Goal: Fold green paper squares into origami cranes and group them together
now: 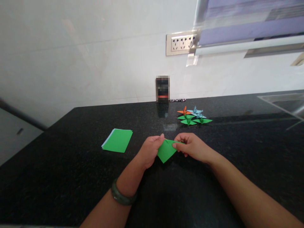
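Between my two hands is a green sheet of origami paper (166, 152), folded into a triangle with one corner pointing toward me. My left hand (151, 148) grips its left end, thumb on top near the upper edge. At the right end, my right hand (188, 144) pinches the paper between thumb and fingers. Part of the paper is hidden behind the fingers. A stack of square paper (118, 141), green on top with pale blue edges showing beneath, lies to the left. Several folded paper cranes (188, 121) in green, orange and light blue sit behind my right hand.
A dark box-like object (162, 89), blurred out, stands against the wall beside a small beaded string (178, 100). The black speckled countertop (59, 177) runs back to the tiled wall. A wall socket (181, 43) is above, and a sink edge (280, 106) shows at right.
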`<act>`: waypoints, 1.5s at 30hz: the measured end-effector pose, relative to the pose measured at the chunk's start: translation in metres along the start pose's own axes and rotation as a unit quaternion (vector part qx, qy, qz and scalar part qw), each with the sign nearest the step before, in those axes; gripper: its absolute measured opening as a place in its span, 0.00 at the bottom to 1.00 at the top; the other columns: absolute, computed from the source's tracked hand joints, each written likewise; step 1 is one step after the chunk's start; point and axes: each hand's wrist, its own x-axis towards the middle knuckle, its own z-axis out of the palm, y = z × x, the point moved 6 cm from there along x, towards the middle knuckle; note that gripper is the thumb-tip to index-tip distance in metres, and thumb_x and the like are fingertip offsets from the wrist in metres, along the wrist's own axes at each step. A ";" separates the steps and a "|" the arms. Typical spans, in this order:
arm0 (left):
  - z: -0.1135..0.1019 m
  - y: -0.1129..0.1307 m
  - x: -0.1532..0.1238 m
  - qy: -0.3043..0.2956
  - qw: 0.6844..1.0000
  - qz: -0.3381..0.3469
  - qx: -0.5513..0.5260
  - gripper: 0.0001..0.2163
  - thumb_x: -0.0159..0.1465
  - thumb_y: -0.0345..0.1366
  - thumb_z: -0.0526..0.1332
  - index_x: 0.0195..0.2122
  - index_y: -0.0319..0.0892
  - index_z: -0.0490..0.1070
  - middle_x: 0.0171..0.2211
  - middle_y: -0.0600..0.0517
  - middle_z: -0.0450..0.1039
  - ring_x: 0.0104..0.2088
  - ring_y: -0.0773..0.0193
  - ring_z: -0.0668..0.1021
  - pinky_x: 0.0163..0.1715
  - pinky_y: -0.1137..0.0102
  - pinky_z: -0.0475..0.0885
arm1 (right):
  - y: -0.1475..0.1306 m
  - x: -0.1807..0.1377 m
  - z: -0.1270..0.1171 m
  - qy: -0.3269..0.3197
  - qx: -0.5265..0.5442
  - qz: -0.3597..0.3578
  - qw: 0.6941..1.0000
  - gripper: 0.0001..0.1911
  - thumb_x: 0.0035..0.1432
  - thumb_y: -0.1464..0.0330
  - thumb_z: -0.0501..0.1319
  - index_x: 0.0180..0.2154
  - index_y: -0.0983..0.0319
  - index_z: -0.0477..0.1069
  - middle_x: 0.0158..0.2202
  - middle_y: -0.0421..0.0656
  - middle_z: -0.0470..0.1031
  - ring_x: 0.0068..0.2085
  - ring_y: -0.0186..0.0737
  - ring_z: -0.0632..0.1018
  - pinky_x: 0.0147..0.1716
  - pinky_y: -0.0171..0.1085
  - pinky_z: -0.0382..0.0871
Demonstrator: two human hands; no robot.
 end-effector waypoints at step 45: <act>-0.005 0.013 -0.004 0.074 0.967 0.085 0.229 0.09 0.51 0.39 0.61 0.23 0.38 0.70 0.18 0.55 0.67 0.18 0.71 0.65 0.17 0.74 0.58 | -0.014 0.000 0.003 0.018 -0.084 -0.080 0.993 0.09 0.54 0.64 0.57 0.28 0.64 0.69 0.22 0.37 0.66 0.24 0.30 0.65 0.23 0.30 0.59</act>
